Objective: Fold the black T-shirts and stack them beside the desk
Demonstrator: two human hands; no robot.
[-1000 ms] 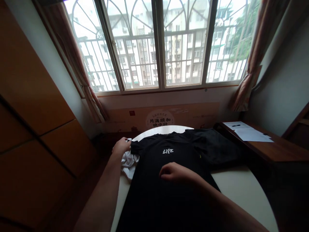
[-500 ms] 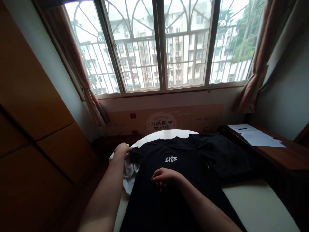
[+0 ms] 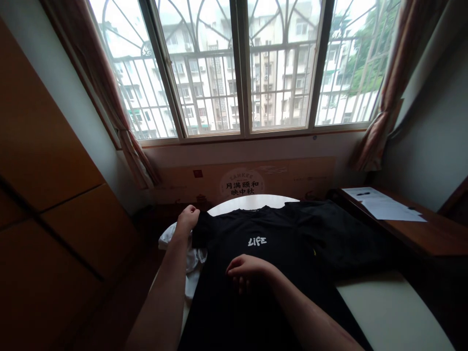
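A black T-shirt (image 3: 234,278) with white lettering lies spread out on a white, round-edged table (image 3: 395,312). My left hand (image 3: 189,216) is closed in a pinch on the end of its left-side sleeve, which hangs slightly raised from the fingers. Over the shirt's middle, below the lettering, is my right hand (image 3: 250,270), with fingers curled in and thumb near the index finger. Whether cloth is caught between them is too dark to see. Crumpled white cloth (image 3: 195,261) lies beside the shirt, partly behind my left forearm.
Another dark garment (image 3: 347,239) lies at the right of the table. Beyond it, papers (image 3: 380,204) rest on a wooden desk (image 3: 435,239). A printed cardboard panel (image 3: 292,180) stands under the barred window. A wooden cabinet (image 3: 47,146) is at the left.
My left hand has risen slightly, lifting the pinched sleeve end a little. My right hand has stayed almost in place over the shirt. The camera view has shifted slightly.
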